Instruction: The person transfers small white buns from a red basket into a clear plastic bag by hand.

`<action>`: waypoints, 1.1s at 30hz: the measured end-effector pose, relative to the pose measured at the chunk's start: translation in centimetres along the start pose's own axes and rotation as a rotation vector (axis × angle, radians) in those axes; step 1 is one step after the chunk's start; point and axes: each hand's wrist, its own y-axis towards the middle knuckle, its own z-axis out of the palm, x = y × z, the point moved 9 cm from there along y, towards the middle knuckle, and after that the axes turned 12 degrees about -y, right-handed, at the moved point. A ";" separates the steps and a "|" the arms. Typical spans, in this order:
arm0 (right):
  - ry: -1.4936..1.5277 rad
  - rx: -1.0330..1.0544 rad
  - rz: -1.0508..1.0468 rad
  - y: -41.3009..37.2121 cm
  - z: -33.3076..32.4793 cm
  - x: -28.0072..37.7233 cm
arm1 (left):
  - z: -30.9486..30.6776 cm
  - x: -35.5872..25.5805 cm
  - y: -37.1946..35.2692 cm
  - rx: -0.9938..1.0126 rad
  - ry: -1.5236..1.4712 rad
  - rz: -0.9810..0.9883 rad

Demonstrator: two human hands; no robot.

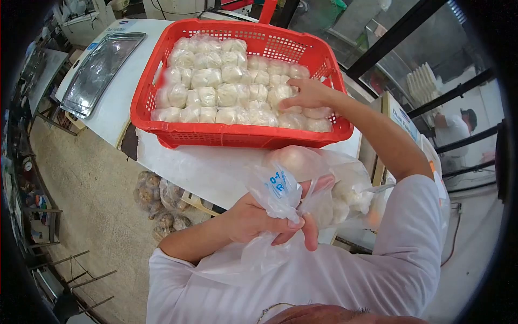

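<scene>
The fingers (pixel 295 84) of the right hand (pixel 308 96) are bent down over one of the wrapped white packets (pixel 226 94) at the near right corner of the red basket (pixel 243 135), thumb tucked in against the next one; whether they have it pinched or only rest on it cannot be told. The left hand (pixel 253 218) is clenched on the mouth of a clear plastic bag (pixel 329 181), with film bunched between thumb and fingers and a blue printed patch (pixel 278 184) showing just above the knuckles. The bag hangs close to the chest, below the basket's near wall, and already holds a few pale lumps. The packets lie in tight rows and fill the basket, which sits on a white table (pixel 199 173). To do this well, I would judge that the right hand should take one packet by its body and not by loose wrap, and lift it straight up so its neighbours stay in their rows. The left hand should loosen enough to hold the bag's mouth wide and bring it up near the basket's rim. Further off, a metal tray (pixel 100 70) lies on the far table, sacks (pixel 156 197) sit on the floor beside the near one, and another person (pixel 453 128) stands beyond the glass
</scene>
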 end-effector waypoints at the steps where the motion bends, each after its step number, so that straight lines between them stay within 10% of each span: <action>1: 0.002 0.005 0.003 0.3 0.4 -0.2 | -0.1 0.0 -0.1 -0.001 0.008 0.009; 11: -0.094 -0.023 0.000 0.3 0.2 -0.3 | -0.4 -0.7 -0.5 -0.145 0.030 -0.007; 20: 1.244 -0.127 -0.159 -16.5 -10.8 -2.1 | -0.5 -0.4 0.7 -0.074 -0.002 0.133; 22: 1.179 -0.231 -0.215 -24.0 -8.0 -7.0 | 0.1 -1.2 1.2 -0.003 -0.075 0.231; 27: 0.946 -0.504 -0.362 -30.6 -4.9 6.1 | 2.0 -1.6 1.5 -0.007 0.004 0.232; 31: 0.056 -0.461 0.094 -24.7 5.0 2.4 | 3.1 -0.8 1.2 -0.047 0.116 0.185; 33: 0.126 -0.437 0.144 -24.3 6.3 0.3 | 3.2 -0.2 1.4 -0.064 0.098 0.154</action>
